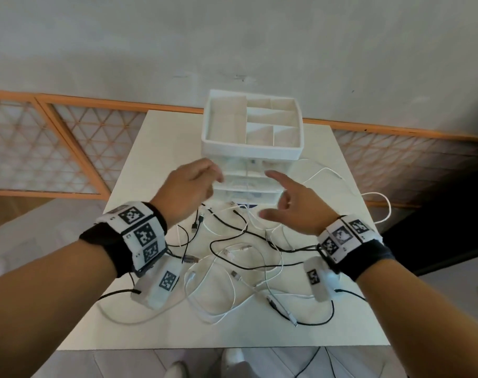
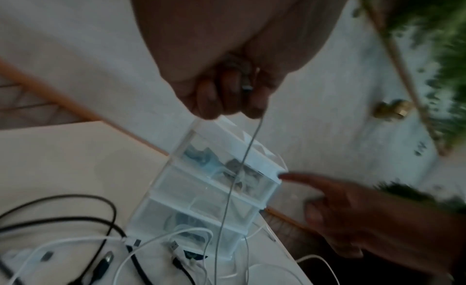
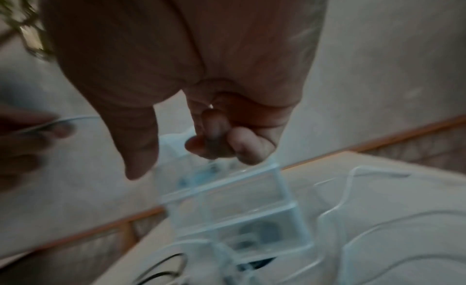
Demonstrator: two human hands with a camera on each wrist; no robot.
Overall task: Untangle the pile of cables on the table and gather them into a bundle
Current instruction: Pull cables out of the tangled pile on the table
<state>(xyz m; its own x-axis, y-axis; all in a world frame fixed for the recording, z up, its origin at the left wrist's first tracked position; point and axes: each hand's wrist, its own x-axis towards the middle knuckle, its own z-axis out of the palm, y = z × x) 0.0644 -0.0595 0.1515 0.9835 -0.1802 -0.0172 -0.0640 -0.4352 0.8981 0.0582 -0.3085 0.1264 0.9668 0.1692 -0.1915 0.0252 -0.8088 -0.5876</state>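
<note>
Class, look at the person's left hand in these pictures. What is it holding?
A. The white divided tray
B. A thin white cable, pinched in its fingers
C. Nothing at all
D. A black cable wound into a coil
B. In the left wrist view the left hand pinches a thin white cable that hangs down in front of the drawer unit.

We see a counter (image 1: 156, 309) in front of us. At its far edge, in the middle, stands a set of drawers (image 1: 248, 184), and an open tray (image 1: 250, 152) with little compartments sits on top of it. The pile of cables (image 1: 232, 257) lies on the counter in front of the drawers, spread from left to right. Our left hand (image 1: 190, 193) is up over the cables, just left of the drawers. Our right hand (image 1: 293, 207) is up on the right side of them. A wall (image 1: 232, 36) is behind the counter.
</note>
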